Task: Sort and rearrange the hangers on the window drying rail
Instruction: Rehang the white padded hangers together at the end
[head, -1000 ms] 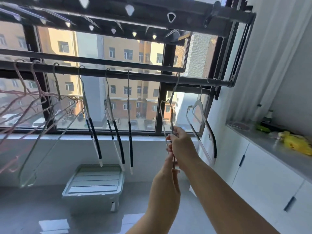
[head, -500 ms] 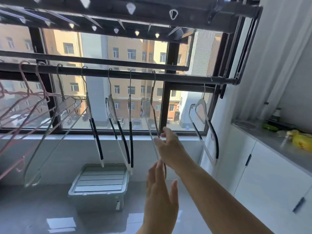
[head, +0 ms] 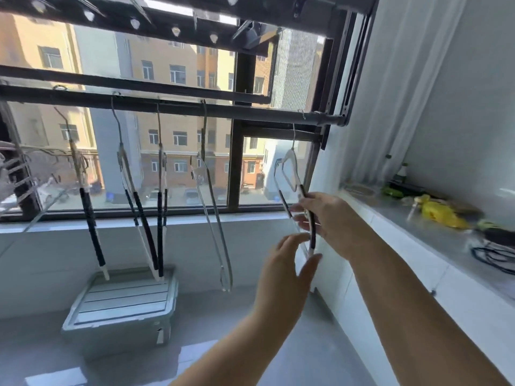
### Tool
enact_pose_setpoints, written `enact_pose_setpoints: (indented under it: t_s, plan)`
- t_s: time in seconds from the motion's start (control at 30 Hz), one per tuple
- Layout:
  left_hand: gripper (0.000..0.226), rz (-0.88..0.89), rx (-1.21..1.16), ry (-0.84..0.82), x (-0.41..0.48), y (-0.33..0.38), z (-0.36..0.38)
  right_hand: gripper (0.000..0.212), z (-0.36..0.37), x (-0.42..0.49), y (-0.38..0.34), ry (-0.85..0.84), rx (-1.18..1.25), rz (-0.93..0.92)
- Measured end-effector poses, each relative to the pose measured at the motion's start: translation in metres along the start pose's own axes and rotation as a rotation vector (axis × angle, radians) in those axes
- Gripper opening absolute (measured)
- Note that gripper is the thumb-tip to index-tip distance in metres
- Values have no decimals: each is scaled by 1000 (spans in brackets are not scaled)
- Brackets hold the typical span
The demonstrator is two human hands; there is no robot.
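At the right end of the rail (head: 250, 111), your right hand (head: 331, 218) pinches the last hanger (head: 291, 168) by its black sleeve (head: 312, 236), and your left hand (head: 281, 271) hovers open just below. It looks light, thin and swingy, so that rubbery sleeve seems your surest hold.
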State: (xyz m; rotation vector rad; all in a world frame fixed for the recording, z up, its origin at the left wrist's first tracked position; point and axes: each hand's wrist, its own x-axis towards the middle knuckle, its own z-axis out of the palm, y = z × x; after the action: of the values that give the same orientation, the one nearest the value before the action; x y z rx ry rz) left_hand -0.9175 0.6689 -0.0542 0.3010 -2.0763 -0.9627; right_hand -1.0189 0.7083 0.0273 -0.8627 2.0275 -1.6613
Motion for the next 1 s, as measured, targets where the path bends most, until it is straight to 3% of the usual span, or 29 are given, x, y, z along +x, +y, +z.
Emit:
enact_pose_setpoints:
  t_s: [0.2, 0.47, 0.63, 0.77, 0.87, 1.0]
  plan:
    - [18, 49, 1, 71, 12, 1, 7, 25, 13, 5, -1, 186, -90, -127]
    - [28, 62, -6, 178, 36, 1, 1, 28, 22, 36, -26, 127, -161, -176]
    - [53, 37, 39, -13, 29, -16, 6, 23, 22, 63, -17, 37, -113, -75]
    - [62, -115, 123, -136, 20, -41, 8, 17, 14, 79, 4, -24, 7, 65]
    - [66, -225, 172, -150, 18, -63, 4, 21, 1, 82, 27, -119, -189, 41]
    - [71, -308, 223, -25, 12, -102, -2, 26, -20, 80, 63, -173, -516, -36]
